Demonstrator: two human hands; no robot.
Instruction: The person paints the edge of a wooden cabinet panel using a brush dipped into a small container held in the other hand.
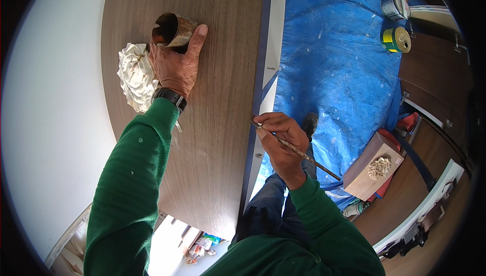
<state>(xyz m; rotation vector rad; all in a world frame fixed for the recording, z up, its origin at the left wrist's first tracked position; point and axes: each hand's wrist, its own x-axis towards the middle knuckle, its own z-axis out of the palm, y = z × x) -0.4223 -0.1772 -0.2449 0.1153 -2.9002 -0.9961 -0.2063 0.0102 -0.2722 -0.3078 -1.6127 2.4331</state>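
Note:
My left hand (175, 66) is wrapped round a small stained can (186, 31), brown and rust-coloured, whose dark open mouth faces up and left. What is inside it is too dark to tell. Beneath it lies a wood-grain panel (217, 88). Beside that hand rests a white, ruffled, flower-like thing (135, 76), crumpled cloth or paper, I cannot tell which. A short pale stick (178, 126) pokes out from under my left wrist. At the panel's right edge, my right hand (281, 142) pinches a thin paintbrush (309, 158); its tip end is by the edge, its handle slants down and right.
A creased blue tarp (334, 73) covers the floor on the right. Two tins, one white (394, 8) and one green and yellow (395, 40), stand near its far right. Lower right is a wooden box (372, 169) with a crumpled clump (379, 167) on it. A white wall (55, 99) borders the left.

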